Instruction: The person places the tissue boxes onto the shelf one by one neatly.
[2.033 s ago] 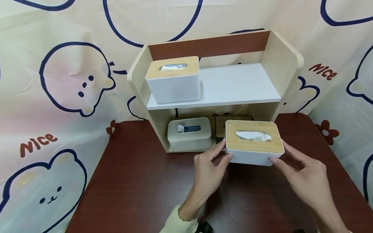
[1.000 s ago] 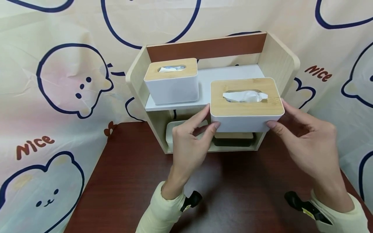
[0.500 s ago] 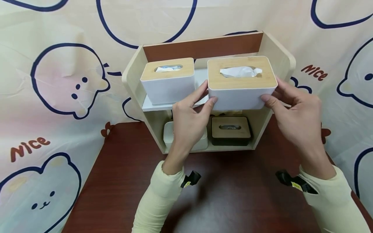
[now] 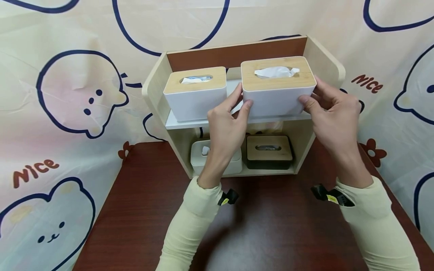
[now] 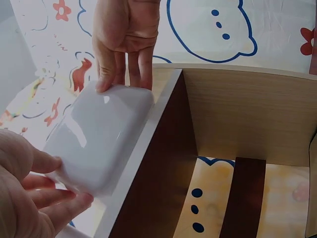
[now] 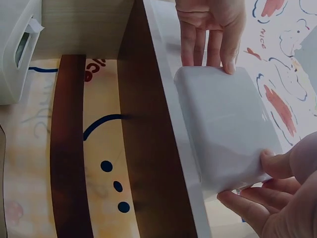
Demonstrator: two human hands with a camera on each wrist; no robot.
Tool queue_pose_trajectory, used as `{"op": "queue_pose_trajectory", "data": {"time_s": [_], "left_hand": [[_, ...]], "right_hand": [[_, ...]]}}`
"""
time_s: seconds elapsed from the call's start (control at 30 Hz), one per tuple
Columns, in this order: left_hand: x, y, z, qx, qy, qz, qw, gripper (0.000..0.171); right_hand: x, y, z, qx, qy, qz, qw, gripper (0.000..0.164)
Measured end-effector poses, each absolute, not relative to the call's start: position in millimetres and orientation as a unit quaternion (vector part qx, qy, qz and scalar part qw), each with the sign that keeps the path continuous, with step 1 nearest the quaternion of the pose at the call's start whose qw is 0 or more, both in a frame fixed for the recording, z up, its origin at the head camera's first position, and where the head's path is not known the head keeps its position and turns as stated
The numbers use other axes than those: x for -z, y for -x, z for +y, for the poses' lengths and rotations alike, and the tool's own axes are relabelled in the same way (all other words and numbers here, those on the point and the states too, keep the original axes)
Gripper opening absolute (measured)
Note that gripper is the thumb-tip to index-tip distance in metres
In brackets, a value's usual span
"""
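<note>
Between both hands is a white tissue box [image 4: 276, 101] with a bamboo-look lid and a tissue in its slot. It is at the right part of the white upper shelf board [image 4: 190, 124], its base close over the front edge. My left hand [image 4: 226, 128] grips the box's left end, thumb on the front face. My right hand [image 4: 333, 120] grips the right end the same way. In the left wrist view the white underside of the tissue box [image 5: 101, 134] shows beside the shelf edge. A similar tissue box [image 4: 196, 103] stands to its left on the same board.
On the lower level of the wooden shelf unit [image 4: 323, 60] stand a pale tissue box [image 4: 234, 165], partly behind my left wrist, and a black one with a wooden lid [image 4: 268, 152]. The dark brown table [image 4: 149, 210] lies in front. A patterned cloth [image 4: 68, 158] hangs behind.
Both hands have lifted the tissue box from in front of the lower level up to the upper shelf, slightly left and further back. The other boxes stay in place.
</note>
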State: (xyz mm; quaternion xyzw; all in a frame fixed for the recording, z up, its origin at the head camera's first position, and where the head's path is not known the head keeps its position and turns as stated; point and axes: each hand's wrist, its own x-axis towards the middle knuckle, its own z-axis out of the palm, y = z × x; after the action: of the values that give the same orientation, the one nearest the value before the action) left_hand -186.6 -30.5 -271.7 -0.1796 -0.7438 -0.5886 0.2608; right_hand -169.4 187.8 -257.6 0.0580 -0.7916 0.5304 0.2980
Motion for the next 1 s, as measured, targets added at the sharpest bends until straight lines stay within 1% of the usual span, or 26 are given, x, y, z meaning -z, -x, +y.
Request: {"op": "queue_pose_trajectory", "data": {"time_s": [0.23, 0.63, 1.0], "left_hand": [[273.0, 191.1, -27.0, 0.58, 0.167, -0.754, 0.258, 0.049], [275.0, 193.8, -22.7, 0.57, 0.163, -0.764, 0.256, 0.049], [275.4, 194.5, -21.0, 0.576, 0.162, -0.764, 0.24, 0.054]], "right_hand": [[262.0, 176.4, 187.2, -0.53, -0.043, -0.788, 0.31, 0.055], [265.3, 178.0, 188.0, -0.516, -0.019, -0.799, 0.308, 0.056], [267.1, 177.4, 187.0, -0.513, -0.014, -0.802, 0.306, 0.055]]}}
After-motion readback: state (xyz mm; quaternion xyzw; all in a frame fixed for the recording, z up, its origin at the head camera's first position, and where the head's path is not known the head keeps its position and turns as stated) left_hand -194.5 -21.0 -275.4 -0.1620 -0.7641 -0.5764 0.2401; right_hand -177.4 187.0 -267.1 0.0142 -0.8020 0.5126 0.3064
